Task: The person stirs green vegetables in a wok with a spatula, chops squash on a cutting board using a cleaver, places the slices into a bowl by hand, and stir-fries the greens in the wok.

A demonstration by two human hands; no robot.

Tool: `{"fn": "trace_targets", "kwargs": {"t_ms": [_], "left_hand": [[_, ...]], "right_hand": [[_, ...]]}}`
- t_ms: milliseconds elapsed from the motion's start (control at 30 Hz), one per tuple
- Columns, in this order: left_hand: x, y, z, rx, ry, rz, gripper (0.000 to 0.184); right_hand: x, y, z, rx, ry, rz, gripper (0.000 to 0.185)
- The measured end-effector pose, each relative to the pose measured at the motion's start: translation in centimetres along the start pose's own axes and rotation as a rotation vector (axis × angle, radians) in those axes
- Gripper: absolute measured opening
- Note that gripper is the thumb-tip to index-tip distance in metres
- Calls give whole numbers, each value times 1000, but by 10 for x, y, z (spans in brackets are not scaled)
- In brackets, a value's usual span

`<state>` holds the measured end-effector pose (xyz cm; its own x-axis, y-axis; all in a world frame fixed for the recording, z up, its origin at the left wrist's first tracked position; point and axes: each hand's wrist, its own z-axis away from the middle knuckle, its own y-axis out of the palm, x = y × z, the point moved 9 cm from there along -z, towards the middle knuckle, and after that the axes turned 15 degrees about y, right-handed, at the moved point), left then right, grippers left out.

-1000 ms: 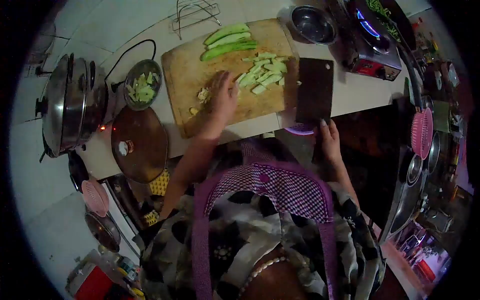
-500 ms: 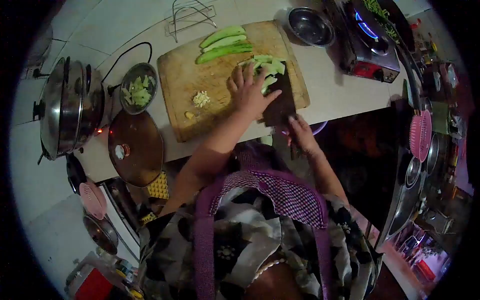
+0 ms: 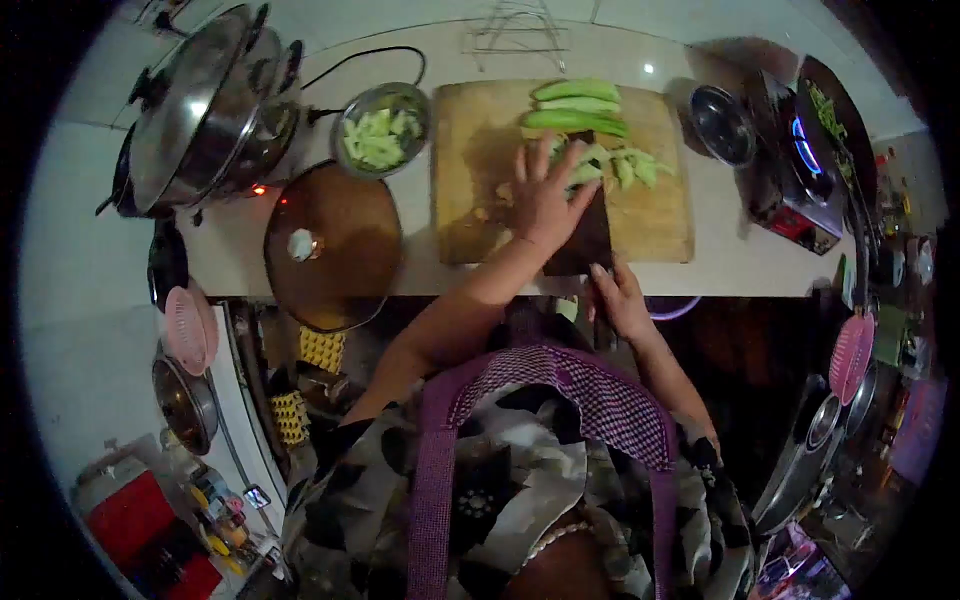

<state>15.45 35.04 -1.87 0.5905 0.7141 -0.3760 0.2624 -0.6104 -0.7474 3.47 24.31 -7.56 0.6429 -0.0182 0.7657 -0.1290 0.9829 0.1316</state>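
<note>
My right hand [image 3: 622, 300] is closed round the handle of a dark cleaver [image 3: 590, 238], whose wide blade lies over the wooden cutting board [image 3: 660, 225]. Cut green pieces [image 3: 588, 165] rest on the blade, and my left hand [image 3: 548, 200] is spread over them with its fingers apart. More cut pieces [image 3: 638, 167] lie on the board to the right of the blade. Long green strips [image 3: 577, 105] lie at the board's back. The small chopped bits near my left hand are blurred.
A metal bowl [image 3: 382, 130] of green pieces stands left of the board, behind a brown lid [image 3: 335, 250]. A large steamer pot [image 3: 200, 110] is farther left. At the right are an empty dark bowl [image 3: 722, 126] and a lit gas stove [image 3: 797, 205]; a wire rack [image 3: 515, 40] stands behind.
The cleaver has moved left from the board's right edge and now carries green pieces. My left hand has moved onto them. The camera view has shifted, with the counter appearing farther right.
</note>
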Motion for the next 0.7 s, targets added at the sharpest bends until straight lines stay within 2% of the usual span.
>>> {"fn": "trace_targets", "kwargs": {"t_ms": [33,133,267,333,400,500,600,700], "left_hand": [[14,-10,0,-50,-43,43,51],[58,-51,-2,-120,-51,-163,48],[174,-62,11,-195,-333,-129,45],[245,-42,18,-78,-540,79,44],[253,-52,13,-98,-698,64,39],[190,-69,-24,-361,-177,-231,30],[107,-14,-44,-313,1,403,20],[-2,49,-25,-107,169,492,21]], "right_hand": [[-5,4,-12,-8,78,67,23],[29,45,-31,100,21,44,27],[53,99,-53,266,191,-76,23],[58,104,-46,359,240,-126,23],[56,80,-32,310,222,-107,23],[42,20,3,256,87,-240,23],[2,-69,30,-109,-51,-354,22],[-38,-137,56,-443,-87,-499,20]]}}
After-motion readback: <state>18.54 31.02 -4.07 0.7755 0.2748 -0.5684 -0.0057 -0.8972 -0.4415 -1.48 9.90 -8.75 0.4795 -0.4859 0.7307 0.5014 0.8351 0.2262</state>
